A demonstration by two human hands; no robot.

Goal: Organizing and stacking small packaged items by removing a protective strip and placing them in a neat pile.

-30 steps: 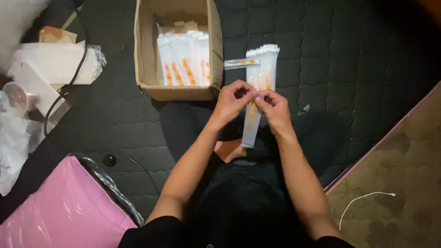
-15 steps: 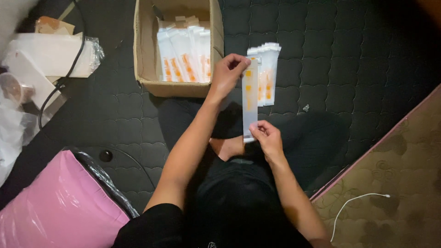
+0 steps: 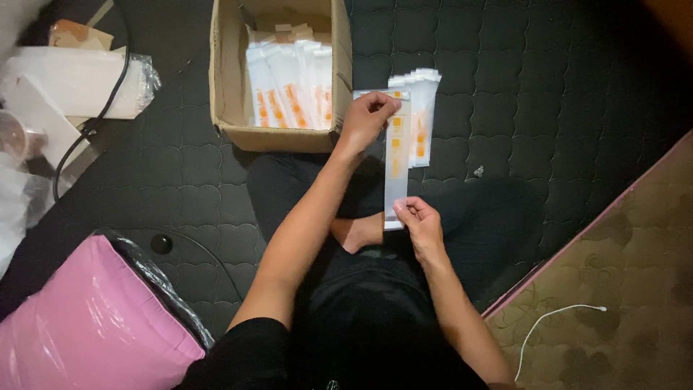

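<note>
Dark quilted mattress (image 3: 548, 94) is covering most of the floor, with a brownish patterned carpet (image 3: 628, 274) showing at the lower right corner and a thin white cable (image 3: 556, 318) lying on it.

From the head camera, someone is sitting cross-legged on the mattress, looking down at both hands. Left hand (image 3: 367, 119) is pinching the top end of a long clear plastic sleeve (image 3: 396, 162) with orange print, and right hand (image 3: 419, 224) is gripping its bottom end, so the sleeve is being held stretched out lengthwise above the lap. Just beside it, to the right, a small stack of the same sleeves (image 3: 422, 119) is lying on the mattress.

Near the top edge, a cardboard box (image 3: 231, 87) is sitting open with more sleeves standing inside. A pink plastic bag (image 3: 86, 318) is filling the lower left corner, and white packaging (image 3: 79, 79) with a black cord (image 3: 108, 101) is lying by the upper left corner.
</note>
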